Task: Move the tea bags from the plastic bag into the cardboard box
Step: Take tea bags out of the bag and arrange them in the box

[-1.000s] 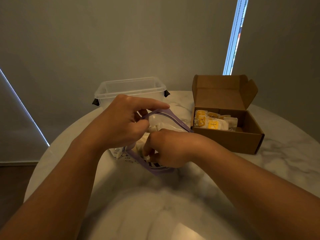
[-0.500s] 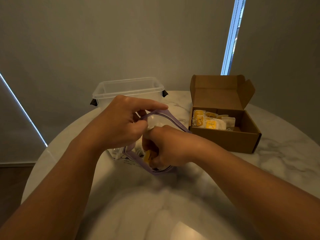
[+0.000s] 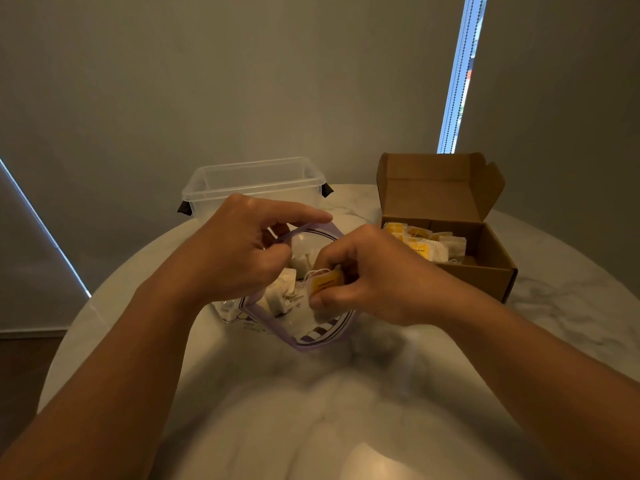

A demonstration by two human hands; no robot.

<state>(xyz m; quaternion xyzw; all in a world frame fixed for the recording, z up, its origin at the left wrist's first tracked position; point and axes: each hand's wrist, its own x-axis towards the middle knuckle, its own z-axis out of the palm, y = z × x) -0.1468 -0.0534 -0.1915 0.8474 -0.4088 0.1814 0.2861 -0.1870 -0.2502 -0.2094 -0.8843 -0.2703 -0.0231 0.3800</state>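
A clear plastic bag (image 3: pixel 313 336) with a purple zip rim lies on the marble table in front of me, its mouth held wide. My left hand (image 3: pixel 247 249) pinches the far rim of the bag. Just above the mouth, my right hand (image 3: pixel 367 275) grips a tea bag (image 3: pixel 323 284) with a yellow tag. Several pale tea bags (image 3: pixel 282 294) remain inside the bag. To the right stands the open cardboard box (image 3: pixel 485 271) with its lid up and several tea bags (image 3: pixel 431 242) inside.
A clear plastic tub (image 3: pixel 254 183) with dark side clips stands behind the bag at the table's far edge. The round marble table (image 3: pixel 571 306) curves away on both sides. Grey blinds hang behind it.
My right hand has come up out of the bag with a yellow-tagged tea bag in its fingers. The left hand keeps its hold on the rim.
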